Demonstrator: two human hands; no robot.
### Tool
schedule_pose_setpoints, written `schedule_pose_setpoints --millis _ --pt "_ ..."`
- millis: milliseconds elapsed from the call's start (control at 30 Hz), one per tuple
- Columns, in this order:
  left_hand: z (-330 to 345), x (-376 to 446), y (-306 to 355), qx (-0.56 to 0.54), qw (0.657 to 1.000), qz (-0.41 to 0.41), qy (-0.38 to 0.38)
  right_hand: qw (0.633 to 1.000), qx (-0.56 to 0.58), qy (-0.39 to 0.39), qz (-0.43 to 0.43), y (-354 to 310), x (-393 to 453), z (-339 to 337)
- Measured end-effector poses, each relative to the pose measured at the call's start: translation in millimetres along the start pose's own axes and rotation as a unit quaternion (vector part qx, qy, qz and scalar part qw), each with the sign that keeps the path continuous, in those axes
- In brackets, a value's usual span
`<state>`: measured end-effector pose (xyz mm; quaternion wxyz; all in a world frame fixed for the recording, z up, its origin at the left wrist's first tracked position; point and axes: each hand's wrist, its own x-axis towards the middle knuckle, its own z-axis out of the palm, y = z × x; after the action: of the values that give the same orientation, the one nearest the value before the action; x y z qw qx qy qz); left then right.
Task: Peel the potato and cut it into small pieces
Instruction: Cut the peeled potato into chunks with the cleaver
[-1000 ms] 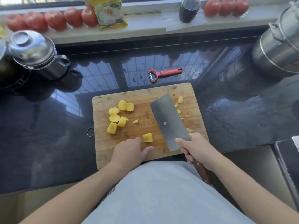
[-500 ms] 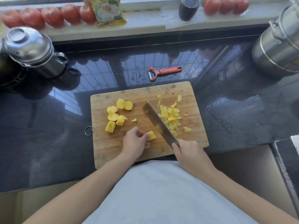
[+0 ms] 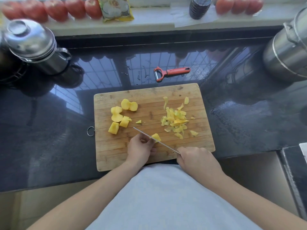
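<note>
The potato piece [image 3: 156, 137] under work lies on the cutting board [image 3: 196, 146], near the board's near edge and slightly left of its middle. It sits directly at the fingertips of the left hand [image 3: 140, 150], touching them on their right side. The cleaver [image 3: 156, 140] stands edge-down on this piece, its blade seen almost edge-on as a thin line running from the board's centre-left toward the near right.

Left hand: palm down on the board, fingers curled in, fingertips pinching the piece against the blade. The forearm enters from the near left.

Right hand [image 3: 197, 159]: at the board's near edge, right of the left hand, fingers wrapped round the cleaver's handle; the handle itself is hidden under the hand. The forearm enters from the near right.

Count on the board:
- Cut potato chunks [image 3: 122, 116]: a cluster of about six toward the left edge, plus one small scrap [image 3: 138, 121] just right of it.
- Peelings [image 3: 177, 121]: one loose heap on the right half, with a few strays around it; individual strips too many to count reliably.

On the counter [image 3: 49, 138] beyond the board's far edge: one red peeler [image 3: 171, 73]. One steel pot [image 3: 35, 47] stands at the far left, one larger steel pot [image 3: 289, 52] at the far right.
</note>
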<state>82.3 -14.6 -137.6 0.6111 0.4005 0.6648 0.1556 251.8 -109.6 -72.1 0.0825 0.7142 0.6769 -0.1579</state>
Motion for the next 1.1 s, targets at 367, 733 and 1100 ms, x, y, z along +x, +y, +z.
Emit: schedule_pose_setpoints --millis 367,733,1100 --pt "-0.4 6.8 -3.5 -0.023 1.0 -0.011 0.014 0.996 -0.085 0.028 -0.012 -1.5 5.2 1.7" --pt "0.8 8.8 2.3 -0.072 0.996 -0.056 0.004 0.998 -0.052 -0.043 0.006 -2.7 22.1 7.4" --pt "1.1 10.7 3.0 -0.019 0.998 -0.059 0.016 0.996 -0.005 -0.084 0.014 2.1 44.2 3.6"
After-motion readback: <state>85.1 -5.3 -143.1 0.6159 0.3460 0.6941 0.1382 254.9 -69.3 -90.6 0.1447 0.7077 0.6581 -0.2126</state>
